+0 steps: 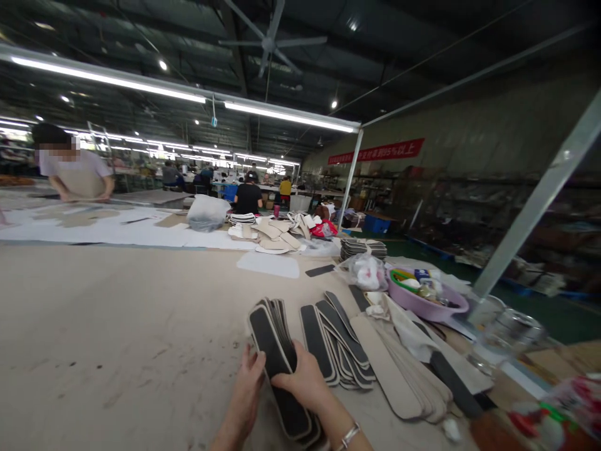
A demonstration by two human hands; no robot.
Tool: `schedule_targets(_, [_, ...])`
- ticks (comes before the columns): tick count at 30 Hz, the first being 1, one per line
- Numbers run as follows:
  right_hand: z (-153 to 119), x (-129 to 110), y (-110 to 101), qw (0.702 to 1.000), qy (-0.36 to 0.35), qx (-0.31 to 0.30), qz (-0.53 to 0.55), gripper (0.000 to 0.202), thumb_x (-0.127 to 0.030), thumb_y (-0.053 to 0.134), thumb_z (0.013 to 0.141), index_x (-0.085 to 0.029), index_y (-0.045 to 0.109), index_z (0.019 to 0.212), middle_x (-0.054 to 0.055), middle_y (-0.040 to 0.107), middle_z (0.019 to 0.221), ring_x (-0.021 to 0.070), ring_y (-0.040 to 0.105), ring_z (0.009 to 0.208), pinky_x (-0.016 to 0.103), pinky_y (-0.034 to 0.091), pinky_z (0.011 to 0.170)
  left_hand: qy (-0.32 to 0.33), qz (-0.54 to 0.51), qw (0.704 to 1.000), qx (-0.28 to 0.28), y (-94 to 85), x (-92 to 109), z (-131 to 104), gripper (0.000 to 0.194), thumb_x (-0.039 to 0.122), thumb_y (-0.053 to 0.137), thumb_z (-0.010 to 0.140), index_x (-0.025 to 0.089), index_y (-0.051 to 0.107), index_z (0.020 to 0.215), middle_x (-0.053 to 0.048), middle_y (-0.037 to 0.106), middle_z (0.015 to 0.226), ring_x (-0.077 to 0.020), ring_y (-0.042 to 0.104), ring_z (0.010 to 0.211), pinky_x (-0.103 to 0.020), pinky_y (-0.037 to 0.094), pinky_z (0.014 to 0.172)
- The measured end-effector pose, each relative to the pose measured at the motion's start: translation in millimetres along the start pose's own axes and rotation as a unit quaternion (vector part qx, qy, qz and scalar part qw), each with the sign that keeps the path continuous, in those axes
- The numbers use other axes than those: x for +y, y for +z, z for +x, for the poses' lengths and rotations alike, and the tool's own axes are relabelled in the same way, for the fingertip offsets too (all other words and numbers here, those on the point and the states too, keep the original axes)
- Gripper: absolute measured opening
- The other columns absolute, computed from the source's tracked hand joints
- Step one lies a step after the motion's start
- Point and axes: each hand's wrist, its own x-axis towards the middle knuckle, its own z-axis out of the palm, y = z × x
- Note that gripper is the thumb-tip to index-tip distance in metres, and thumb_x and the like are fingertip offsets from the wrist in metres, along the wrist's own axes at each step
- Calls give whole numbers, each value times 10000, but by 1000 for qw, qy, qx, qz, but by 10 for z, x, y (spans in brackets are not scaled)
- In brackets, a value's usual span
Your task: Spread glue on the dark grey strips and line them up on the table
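Note:
A stack of long, rounded panels, dark on top with pale edges, stands tilted between my two hands. My right hand is closed round the stack's right side, thumb across the dark top face. My left hand presses its fingers against the left edge of the same stack. To the right lies a fanned pile of similar dark panels. Beyond it is a spread of longer beige panels. What the panels are for does not show.
A lilac basin of small items stands at the right edge beside a plastic bag. Beige offcuts and a bundled stack lie further back. A metal post rises at right. A co-worker stands far left.

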Motion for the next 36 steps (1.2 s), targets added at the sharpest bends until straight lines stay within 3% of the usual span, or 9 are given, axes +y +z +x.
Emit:
schedule_targets(4, [-165,-168,91,970,-123,24,209,597,-210,724,584,-200,473,1125,32,660,1016,214,620,930,318,501,820,164,145,976,9,88,319,-113,640,433,727,589,150,536,1131,-105,655,1074,-277,588,1042,-400,447,964])
schedule_targets(6, [-185,-170,172,952,-177,20,249,587,-211,721,607,-205,463,1134,34,648,1044,211,608,949,322,495,842,182,226,956,43,67,397,-154,496,379,730,538,153,595,958,-87,678,925,-291,612,938,-417,479,892])
schedule_targets(10, [-215,-6,381,932,-213,10,292,585,-205,717,608,-204,464,1135,53,636,1069,214,608,948,328,494,851,155,303,940,8,-116,305,-211,323,320,726,494,178,616,763,-70,671,772,-310,614,885,-428,481,866])
schedule_targets(15, [-318,150,630,919,-195,23,342,685,-172,707,605,-204,396,1214,89,608,1152,226,594,1020,348,469,916,166,309,936,8,-297,59,-248,513,340,705,541,146,593,1003,-131,649,1037,-324,567,1051,-455,418,983])
schedule_targets(19, [-347,199,761,915,-180,67,354,711,-177,727,591,-205,383,1213,100,601,1171,229,584,1048,356,457,945,192,271,943,-19,-269,-3,-294,715,360,684,600,113,477,1239,-169,551,1250,-314,464,1219,-424,314,1087])
schedule_targets(24, [-424,163,767,929,-157,82,325,608,-260,713,627,-191,436,1163,88,638,1090,213,615,965,332,495,882,186,248,950,-22,-181,70,-428,718,369,668,646,112,446,1279,-170,543,1272,-300,470,1218,-416,315,1086])
schedule_targets(30, [-828,-129,599,968,-78,86,221,552,-288,690,660,-177,455,1147,92,653,1029,220,628,904,331,515,818,117,163,980,-9,-33,198,-799,615,440,639,732,135,480,1241,-137,595,1213,-243,538,1147,-359,360,1052])
schedule_targets(34, [-1310,-363,431,994,-8,73,81,665,-235,662,650,-161,417,1263,116,644,1041,261,630,922,360,507,800,-13,16,999,-29,-45,158,-1199,571,521,573,790,122,533,1196,-136,643,1138,-234,593,1069,-349,425,996])
schedule_targets(36, [-1523,-478,333,998,-38,7,49,777,-230,680,632,-193,377,1346,95,625,1109,262,612,982,355,493,834,-100,-78,991,-45,-153,150,-1397,569,538,561,794,102,572,1159,-144,678,1053,-249,629,1001,-366,475,936])
